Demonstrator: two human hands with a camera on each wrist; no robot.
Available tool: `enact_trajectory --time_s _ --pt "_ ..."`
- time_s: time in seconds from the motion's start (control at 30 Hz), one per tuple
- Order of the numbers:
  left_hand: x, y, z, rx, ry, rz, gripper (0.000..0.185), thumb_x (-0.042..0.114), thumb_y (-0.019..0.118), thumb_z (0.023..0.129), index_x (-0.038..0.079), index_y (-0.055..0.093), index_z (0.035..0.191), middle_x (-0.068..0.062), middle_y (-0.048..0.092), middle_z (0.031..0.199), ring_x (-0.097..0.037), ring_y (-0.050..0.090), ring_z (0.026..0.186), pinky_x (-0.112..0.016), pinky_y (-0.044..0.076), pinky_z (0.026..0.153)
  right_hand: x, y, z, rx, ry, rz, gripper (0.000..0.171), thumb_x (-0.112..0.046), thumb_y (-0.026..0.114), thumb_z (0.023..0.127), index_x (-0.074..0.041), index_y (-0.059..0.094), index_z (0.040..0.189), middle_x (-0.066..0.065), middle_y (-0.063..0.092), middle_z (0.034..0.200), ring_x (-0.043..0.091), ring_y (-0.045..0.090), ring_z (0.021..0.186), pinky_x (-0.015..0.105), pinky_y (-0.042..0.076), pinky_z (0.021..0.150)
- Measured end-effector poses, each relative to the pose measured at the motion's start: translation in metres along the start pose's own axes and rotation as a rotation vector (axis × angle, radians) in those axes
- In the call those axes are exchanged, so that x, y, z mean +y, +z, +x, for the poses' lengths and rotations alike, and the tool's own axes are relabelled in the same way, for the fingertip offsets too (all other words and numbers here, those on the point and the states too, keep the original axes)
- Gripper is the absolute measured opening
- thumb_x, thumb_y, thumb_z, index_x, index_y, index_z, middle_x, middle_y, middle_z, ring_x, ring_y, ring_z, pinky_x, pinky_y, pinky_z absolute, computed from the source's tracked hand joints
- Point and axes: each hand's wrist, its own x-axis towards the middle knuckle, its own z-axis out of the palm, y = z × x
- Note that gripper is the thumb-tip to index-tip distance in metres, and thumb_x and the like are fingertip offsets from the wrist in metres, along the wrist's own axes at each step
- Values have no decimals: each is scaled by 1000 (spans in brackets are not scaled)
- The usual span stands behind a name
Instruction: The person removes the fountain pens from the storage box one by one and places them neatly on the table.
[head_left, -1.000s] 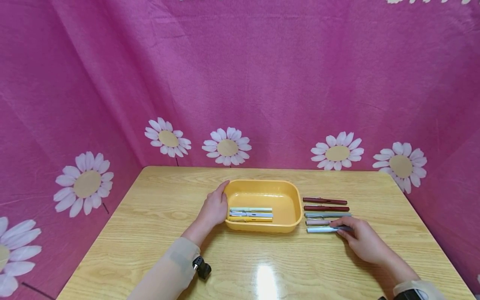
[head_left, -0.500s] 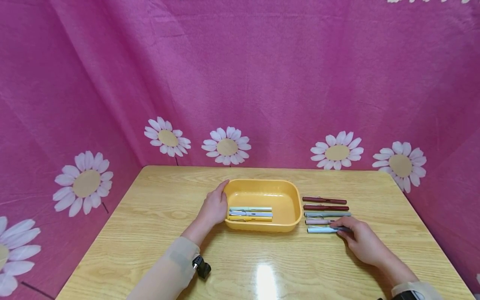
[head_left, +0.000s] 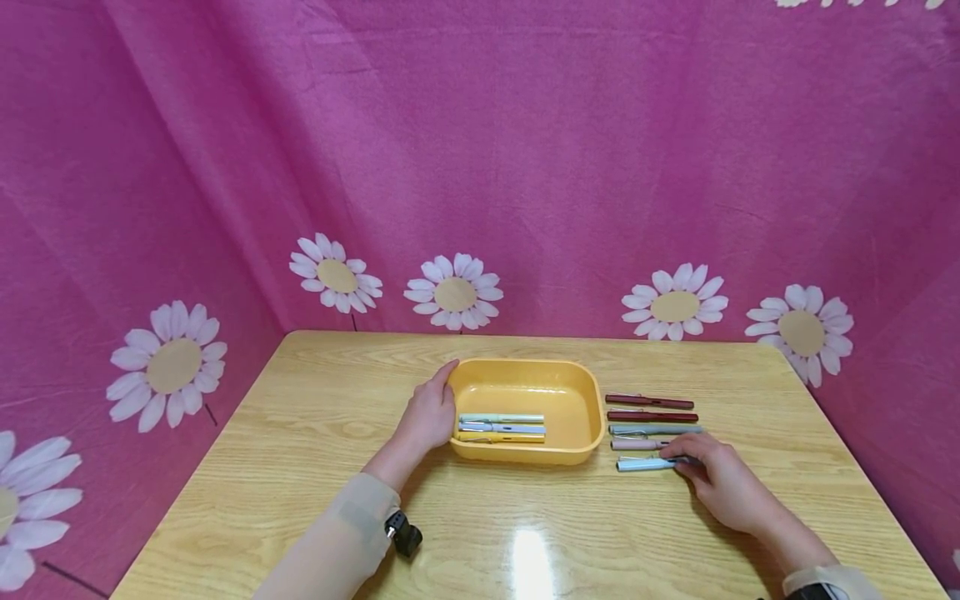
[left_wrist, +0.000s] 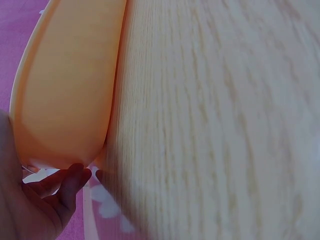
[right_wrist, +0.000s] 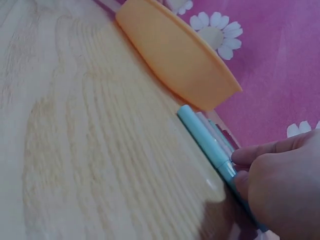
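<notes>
My left hand (head_left: 426, 417) grips the left end of a yellow plastic tray (head_left: 525, 455); in the left wrist view its fingers curl in at the end wall (left_wrist: 55, 145). Inside the tray lie a pale green pen (head_left: 510, 418), a pale lilac pen (head_left: 502, 428) and a yellow pen (head_left: 498, 437). To the right of the tray, my right hand (head_left: 727, 483) pinches the right part of a light blue capped pen (head_left: 643, 464) between thumb and finger. That pen is the nearest of a row, and its right end is hidden by the hand.
Beyond the light blue pen lie a mauve pen (head_left: 636, 445), a grey-blue pen (head_left: 652, 430) and two dark red pens (head_left: 652, 416), roughly parallel. A pink curtain (head_left: 540, 167) with daisies surrounds the wooden table (head_left: 300, 500).
The light blue pen has shifted slightly toward me and right, widening its gap from the mauve pen. The left hand and tray have stayed in place.
</notes>
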Motion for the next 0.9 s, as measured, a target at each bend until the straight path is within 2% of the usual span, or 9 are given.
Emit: enact_trajectory --time_s 0.17,0.43,0.63,0.9 --pt "0 0 0 -7 -2 -7 50 14 36 113 14 43 162 -24 59 147 -38 56 135 -52 42 116 -3 -1 3 25 -38 31 45 24 75 81 -14 76 105 -5 71 108 15 66 100 12 49 88" --pt "0 0 0 -10 -14 -12 50 14 37 113 15 43 163 -23 58 149 -37 55 137 -52 41 117 -18 -11 19 61 -101 43 42 22 77 82 -10 76 108 -3 71 108 14 66 100 9 46 91" --pt "-1 0 1 -11 -5 -13 50 13 37 113 13 43 163 -23 58 149 -38 55 137 -52 41 117 -34 -17 34 78 -143 71 44 18 79 83 -15 75 112 -2 72 112 14 66 105 9 44 96" --pt "-1 0 1 1 8 -13 50 13 37 112 12 44 162 -25 59 147 -40 56 135 -54 43 115 -53 -20 53 64 -125 119 40 11 78 89 -18 74 117 -6 72 114 16 68 106 14 48 95"
